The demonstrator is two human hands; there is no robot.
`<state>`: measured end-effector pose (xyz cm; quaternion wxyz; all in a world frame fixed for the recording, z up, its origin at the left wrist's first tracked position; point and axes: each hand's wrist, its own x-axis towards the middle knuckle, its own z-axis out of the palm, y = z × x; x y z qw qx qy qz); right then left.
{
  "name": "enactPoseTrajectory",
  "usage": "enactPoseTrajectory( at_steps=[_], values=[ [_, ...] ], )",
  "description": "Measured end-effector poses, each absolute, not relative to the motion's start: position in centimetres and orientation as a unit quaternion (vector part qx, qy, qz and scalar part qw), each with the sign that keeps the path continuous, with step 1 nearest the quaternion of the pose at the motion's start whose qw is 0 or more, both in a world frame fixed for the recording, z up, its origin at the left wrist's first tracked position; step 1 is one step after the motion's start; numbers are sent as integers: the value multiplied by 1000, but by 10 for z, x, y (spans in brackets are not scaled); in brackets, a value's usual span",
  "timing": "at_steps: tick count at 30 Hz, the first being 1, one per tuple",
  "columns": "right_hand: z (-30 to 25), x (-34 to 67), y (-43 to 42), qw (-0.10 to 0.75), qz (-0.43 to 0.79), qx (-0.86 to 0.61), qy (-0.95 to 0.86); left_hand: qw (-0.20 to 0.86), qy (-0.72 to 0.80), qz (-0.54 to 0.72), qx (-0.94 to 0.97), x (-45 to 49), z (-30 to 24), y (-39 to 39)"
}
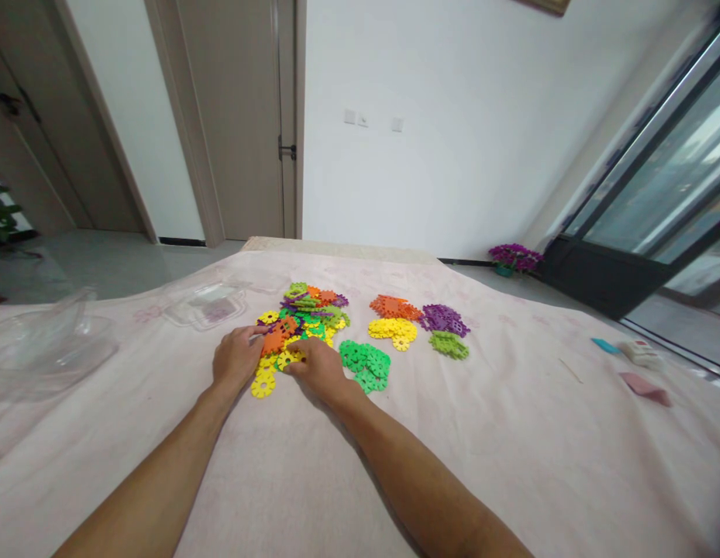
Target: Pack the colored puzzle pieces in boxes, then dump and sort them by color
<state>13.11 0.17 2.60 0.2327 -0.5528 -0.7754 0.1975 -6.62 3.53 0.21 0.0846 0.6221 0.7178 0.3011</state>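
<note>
A mixed heap of plastic snowflake discs [304, 314] in yellow, orange, green and purple lies on the pale pink cloth [313, 465]. My left hand [236, 358] rests at the heap's left edge, fingers curled against an orange disc [272, 342]. My right hand [320, 366] sits at the heap's near edge, fingers pinched on a yellow disc [288, 359]. To the right lie sorted piles: dark green [366, 363], yellow [393, 330], orange [394, 308], purple [444, 318] and light green [449, 345].
A clear plastic lid [207, 304] lies behind the heap, and a clear tub [43, 341] stands at the far left. Small items, a blue piece [604, 346], a white block [642, 353] and a pink piece [645, 386], lie at the right. Doors and a glass sliding door lie beyond.
</note>
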Motion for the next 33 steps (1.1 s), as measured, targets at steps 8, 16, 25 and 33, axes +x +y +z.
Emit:
enactPoseTrajectory(
  at_steps=[8, 16, 25, 33],
  values=[
    [15, 128, 5, 285, 229, -551, -750, 89, 716, 305, 621, -69, -3, 39],
    [45, 183, 33, 372, 236, -557, -704, 107, 724, 303, 611, -70, -3, 40],
    [65, 288, 48, 270, 47, -742, -612, 115, 726, 315, 600, -70, -5, 43],
    [75, 231, 36, 283, 43, -630, -722, 181, 714, 423, 528, -73, -12, 43]
  ],
)
